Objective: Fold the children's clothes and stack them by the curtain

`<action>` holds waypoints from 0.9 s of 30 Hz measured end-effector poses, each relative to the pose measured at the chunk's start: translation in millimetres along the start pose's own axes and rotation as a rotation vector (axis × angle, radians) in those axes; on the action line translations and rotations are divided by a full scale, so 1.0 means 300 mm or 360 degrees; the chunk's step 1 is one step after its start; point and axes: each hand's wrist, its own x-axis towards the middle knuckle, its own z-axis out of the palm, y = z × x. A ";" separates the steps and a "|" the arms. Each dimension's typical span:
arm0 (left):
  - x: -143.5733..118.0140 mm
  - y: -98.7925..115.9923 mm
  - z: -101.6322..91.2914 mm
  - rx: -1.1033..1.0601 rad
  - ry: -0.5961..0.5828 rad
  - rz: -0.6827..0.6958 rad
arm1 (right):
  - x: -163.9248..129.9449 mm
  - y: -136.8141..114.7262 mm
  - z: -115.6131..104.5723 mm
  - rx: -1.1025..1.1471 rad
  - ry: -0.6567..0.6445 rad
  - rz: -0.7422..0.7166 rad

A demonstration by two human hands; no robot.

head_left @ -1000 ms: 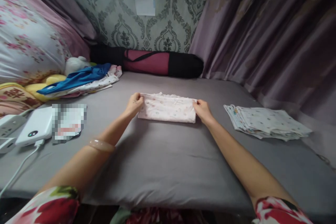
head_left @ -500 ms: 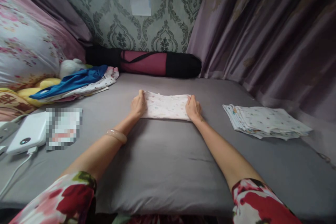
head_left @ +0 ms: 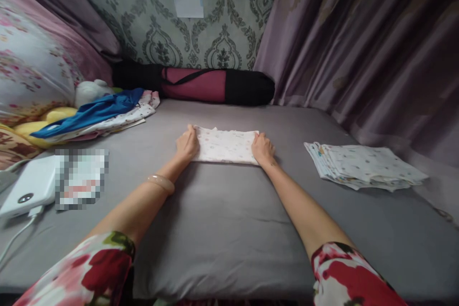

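Observation:
A small folded pale pink printed cloth (head_left: 225,145) lies on the grey bed sheet (head_left: 222,220) in the middle. My left hand (head_left: 187,144) rests on its left end, fingers laid flat on the fabric. At the cloth's right end my right hand (head_left: 263,149) presses down in the same way. Both arms reach straight forward; a pale bangle (head_left: 161,182) circles my left wrist.
A stack of folded printed cloths (head_left: 364,165) sits at the right. A heap with blue fabric (head_left: 91,114) lies at the left, before a soft toy and pillows. A white power bank (head_left: 30,186) with cable is near left. A dark red roll bag (head_left: 201,85) lines the wall.
Both hands have moved inward along the cloth, which now looks narrower. The view has shifted slightly forward and left.

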 end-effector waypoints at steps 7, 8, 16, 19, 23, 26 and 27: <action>0.020 0.011 0.012 0.0235 -0.0109 -0.0152 | 0.005 -0.009 0.002 -0.0005 -0.0035 0.0033; 0.021 0.013 0.011 0.0248 -0.0106 -0.0177 | 0.008 -0.009 0.000 -0.0001 -0.0046 0.0043; -0.008 0.061 -0.045 0.0299 0.0093 -0.0069 | 0.008 -0.002 -0.071 0.0042 -0.0174 -0.0015; -0.043 0.118 -0.031 0.0338 0.0131 0.0337 | -0.038 -0.051 -0.071 -0.0011 0.0064 -0.0450; -0.084 0.182 0.051 0.0362 -0.0056 0.0712 | -0.098 -0.133 -0.030 -0.0072 -0.0179 -0.1035; -0.089 0.186 0.100 0.0419 -0.0165 0.0718 | -0.109 -0.158 -0.002 -0.0091 -0.0344 -0.1063; -0.086 0.181 0.109 0.0431 -0.0184 0.0701 | -0.107 -0.157 0.005 -0.0098 -0.0363 -0.1051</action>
